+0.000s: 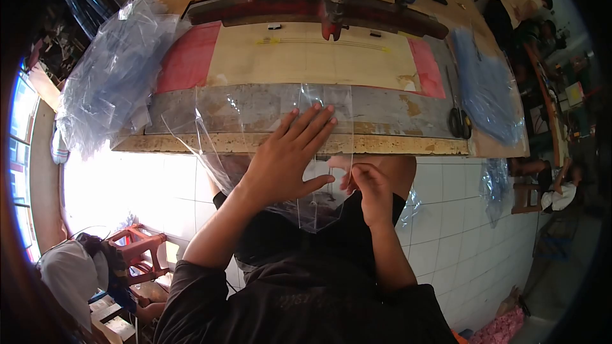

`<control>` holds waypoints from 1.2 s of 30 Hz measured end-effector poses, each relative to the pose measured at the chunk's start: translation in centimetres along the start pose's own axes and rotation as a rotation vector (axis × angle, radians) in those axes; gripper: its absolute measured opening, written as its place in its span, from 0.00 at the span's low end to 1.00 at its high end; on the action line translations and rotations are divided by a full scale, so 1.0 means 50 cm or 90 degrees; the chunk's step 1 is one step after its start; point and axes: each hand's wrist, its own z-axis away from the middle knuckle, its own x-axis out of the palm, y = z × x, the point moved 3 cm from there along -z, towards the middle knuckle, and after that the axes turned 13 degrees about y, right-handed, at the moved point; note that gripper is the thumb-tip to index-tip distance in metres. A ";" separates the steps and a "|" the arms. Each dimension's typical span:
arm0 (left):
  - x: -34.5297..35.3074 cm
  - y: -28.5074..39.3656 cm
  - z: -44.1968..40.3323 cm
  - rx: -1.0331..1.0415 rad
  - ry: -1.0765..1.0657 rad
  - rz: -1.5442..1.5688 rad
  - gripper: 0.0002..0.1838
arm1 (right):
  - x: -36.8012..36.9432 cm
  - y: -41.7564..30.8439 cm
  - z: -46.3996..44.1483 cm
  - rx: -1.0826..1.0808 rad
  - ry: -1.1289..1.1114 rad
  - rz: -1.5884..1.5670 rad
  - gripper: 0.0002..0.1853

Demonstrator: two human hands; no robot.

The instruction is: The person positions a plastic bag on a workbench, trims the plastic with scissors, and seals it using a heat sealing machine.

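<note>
Worn table edge [408,146]: left hand [284,156] flat, splayed over clear plastic [220,111]; right hand [375,196] curled beside it, hold unclear.

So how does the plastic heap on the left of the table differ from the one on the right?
The left heap is bulkier and stands up more, while the right heap is narrower and lies flatter. The left heap looks crumpled and mostly clear; the right heap looks smoother and bluer. Both are shiny, see-through plastic, lying at either side of the cream-and-pink panel.
</note>
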 end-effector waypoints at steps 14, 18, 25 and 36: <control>0.032 0.030 0.020 -0.077 0.072 -0.073 0.42 | 0.006 0.007 0.023 -0.097 0.050 0.073 0.13; 0.030 0.042 0.026 -0.063 0.063 -0.117 0.41 | -0.016 0.018 0.027 -0.020 0.019 0.064 0.13; 0.031 0.059 0.028 -0.068 0.062 -0.093 0.41 | 0.020 -0.027 -0.003 -0.308 0.164 0.204 0.11; 0.067 0.050 -0.008 -0.024 0.087 -0.045 0.32 | -0.006 -0.006 -0.007 -0.052 0.061 -0.009 0.12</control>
